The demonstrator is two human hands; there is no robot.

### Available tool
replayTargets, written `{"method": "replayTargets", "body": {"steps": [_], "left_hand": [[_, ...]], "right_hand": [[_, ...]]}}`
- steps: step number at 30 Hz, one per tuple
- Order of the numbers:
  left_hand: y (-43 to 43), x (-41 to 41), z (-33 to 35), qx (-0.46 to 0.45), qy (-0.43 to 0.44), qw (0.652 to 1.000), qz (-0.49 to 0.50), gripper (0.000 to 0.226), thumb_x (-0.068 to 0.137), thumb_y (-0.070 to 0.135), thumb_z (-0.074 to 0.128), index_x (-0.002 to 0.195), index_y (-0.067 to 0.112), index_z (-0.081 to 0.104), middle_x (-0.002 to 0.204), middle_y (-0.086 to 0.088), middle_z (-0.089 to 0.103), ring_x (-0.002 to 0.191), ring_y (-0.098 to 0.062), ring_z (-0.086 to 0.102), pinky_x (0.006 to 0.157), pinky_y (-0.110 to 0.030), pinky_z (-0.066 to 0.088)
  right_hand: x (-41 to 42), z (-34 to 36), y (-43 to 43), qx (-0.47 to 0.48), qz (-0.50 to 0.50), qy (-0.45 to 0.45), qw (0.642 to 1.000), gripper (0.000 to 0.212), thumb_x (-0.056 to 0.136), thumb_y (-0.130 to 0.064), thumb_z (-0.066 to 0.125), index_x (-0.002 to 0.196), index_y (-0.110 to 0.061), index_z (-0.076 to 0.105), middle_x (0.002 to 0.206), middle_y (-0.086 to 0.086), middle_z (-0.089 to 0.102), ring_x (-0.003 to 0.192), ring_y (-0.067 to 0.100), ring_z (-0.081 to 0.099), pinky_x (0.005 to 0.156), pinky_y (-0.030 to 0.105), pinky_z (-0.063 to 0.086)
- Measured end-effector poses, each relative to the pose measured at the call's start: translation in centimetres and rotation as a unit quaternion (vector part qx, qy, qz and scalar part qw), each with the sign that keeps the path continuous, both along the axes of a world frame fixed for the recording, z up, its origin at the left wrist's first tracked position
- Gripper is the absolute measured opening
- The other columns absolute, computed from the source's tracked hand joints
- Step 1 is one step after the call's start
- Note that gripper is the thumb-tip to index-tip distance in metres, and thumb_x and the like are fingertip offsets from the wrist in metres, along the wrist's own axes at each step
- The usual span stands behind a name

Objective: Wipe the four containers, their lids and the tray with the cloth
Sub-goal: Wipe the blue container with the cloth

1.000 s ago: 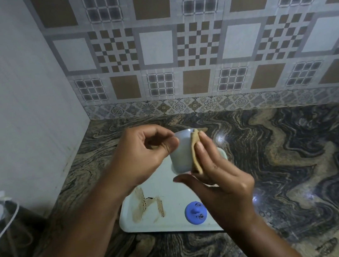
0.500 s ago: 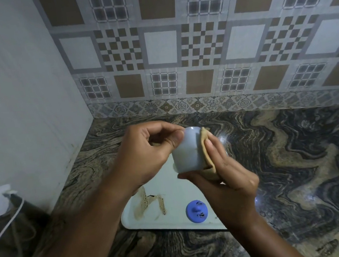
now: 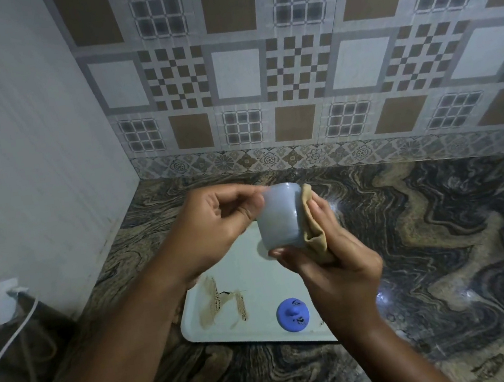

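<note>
Above the white rectangular plastic tray, the left hand pinches a pale blue plastic container while the right hand grips a folded tan cloth against it.

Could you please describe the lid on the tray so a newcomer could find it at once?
On the dark marbled countertop lies a white tray. The lid sits near its front edge, the only blue, round, knobbed thing there.
</note>
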State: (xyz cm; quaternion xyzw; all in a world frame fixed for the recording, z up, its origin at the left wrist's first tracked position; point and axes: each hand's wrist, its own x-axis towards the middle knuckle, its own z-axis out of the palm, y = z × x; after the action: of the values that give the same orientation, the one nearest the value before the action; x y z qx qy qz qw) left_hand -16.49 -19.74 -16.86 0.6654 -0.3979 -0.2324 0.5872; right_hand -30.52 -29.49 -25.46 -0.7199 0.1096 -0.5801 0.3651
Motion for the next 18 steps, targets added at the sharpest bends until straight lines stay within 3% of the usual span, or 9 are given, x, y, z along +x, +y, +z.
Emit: {"method": "replayTargets", "body": {"steps": [3, 5, 7, 9, 12, 14, 16, 18], "left_hand": [[-0.1, 0.0, -0.2, -0.004, -0.007, 1.0, 0.028, 0.012, 0.074, 0.025, 0.073, 0.085, 0.03, 0.076, 0.091, 0.004, 0.077, 0.089, -0.015, 0.072, 0.082, -0.045, 0.061], [-0.3, -0.3, 0.0, 0.006, -0.088, 0.995, 0.035, 0.015, 0.078, 0.02, 0.077, 0.083, 0.035, 0.074, 0.088, 0.011, 0.076, 0.083, -0.007, 0.071, 0.08, -0.033, 0.06], [-0.3, -0.6, 0.3, 0.0, -0.112, 0.993, 0.031, 0.014, 0.082, 0.02, 0.075, 0.09, 0.031, 0.075, 0.09, 0.012, 0.076, 0.085, -0.005, 0.071, 0.08, -0.026, 0.059], [-0.3, -0.6, 0.7, -0.003, -0.074, 0.997, 0.007, 0.022, 0.084, 0.028, 0.07, 0.104, 0.022, 0.076, 0.101, 0.009, 0.077, 0.097, -0.007, 0.071, 0.085, -0.029, 0.058], [-0.1, -0.1, 0.6, 0.01, 0.031, 0.999, -0.001, 0.029, 0.077, 0.032, 0.069, 0.102, 0.019, 0.076, 0.102, 0.001, 0.077, 0.1, -0.016, 0.071, 0.086, -0.043, 0.06], [-0.2, -0.2, 0.6, -0.001, 0.042, 0.999, 0.026, 0.021, 0.072, 0.031, 0.071, 0.09, 0.021, 0.077, 0.092, -0.002, 0.077, 0.091, -0.017, 0.072, 0.08, -0.044, 0.061], [-0.3, -0.6, 0.7, -0.005, -0.041, 0.998, 0.049, 0.011, 0.076, 0.029, 0.073, 0.086, 0.024, 0.076, 0.084, 0.002, 0.076, 0.082, -0.013, 0.072, 0.075, -0.038, 0.062], [-0.2, -0.9, 0.9, 0.0, -0.124, 0.991, 0.057, 0.009, 0.082, 0.026, 0.074, 0.09, 0.023, 0.077, 0.085, 0.007, 0.076, 0.081, -0.008, 0.071, 0.076, -0.031, 0.06]], "right_hand": [[0.0, -0.1, 0.1, -0.039, 0.0, 0.032, 0.999, 0.066, 0.079, -0.023, 0.089, 0.131, 0.005, 0.058, 0.139, 0.018, 0.058, 0.134, 0.019, 0.057, 0.106, 0.026, 0.051], [-0.1, -0.3, -0.1, -0.086, -0.009, 0.048, 0.995, 0.066, 0.075, -0.015, 0.092, 0.128, 0.008, 0.06, 0.139, 0.023, 0.057, 0.134, 0.02, 0.057, 0.106, 0.029, 0.052], [-0.2, -0.2, -0.3, -0.083, -0.02, 0.033, 0.996, 0.064, 0.077, -0.018, 0.091, 0.127, 0.008, 0.06, 0.137, 0.022, 0.059, 0.133, 0.019, 0.058, 0.104, 0.028, 0.053], [-0.2, -0.6, -0.5, -0.023, -0.008, -0.009, 1.0, 0.069, 0.077, -0.026, 0.089, 0.129, 0.008, 0.059, 0.137, 0.017, 0.061, 0.132, 0.021, 0.059, 0.102, 0.032, 0.055], [0.0, -0.3, 0.0, 0.137, 0.076, -0.06, 0.986, 0.079, 0.074, -0.036, 0.09, 0.131, 0.01, 0.061, 0.141, 0.007, 0.063, 0.135, 0.029, 0.057, 0.089, 0.06, 0.058], [-0.1, -0.1, 0.0, 0.068, 0.045, -0.024, 0.996, 0.073, 0.076, -0.031, 0.09, 0.128, 0.012, 0.062, 0.142, 0.01, 0.061, 0.136, 0.025, 0.056, 0.093, 0.053, 0.059], [-0.3, 0.1, 0.0, -0.063, -0.009, 0.018, 0.998, 0.067, 0.077, -0.023, 0.09, 0.126, 0.011, 0.061, 0.14, 0.019, 0.058, 0.136, 0.021, 0.055, 0.102, 0.034, 0.056], [-0.5, 0.3, 0.0, -0.087, -0.024, 0.025, 0.996, 0.065, 0.077, -0.022, 0.089, 0.126, 0.009, 0.06, 0.138, 0.022, 0.056, 0.134, 0.021, 0.057, 0.101, 0.028, 0.056]]}}
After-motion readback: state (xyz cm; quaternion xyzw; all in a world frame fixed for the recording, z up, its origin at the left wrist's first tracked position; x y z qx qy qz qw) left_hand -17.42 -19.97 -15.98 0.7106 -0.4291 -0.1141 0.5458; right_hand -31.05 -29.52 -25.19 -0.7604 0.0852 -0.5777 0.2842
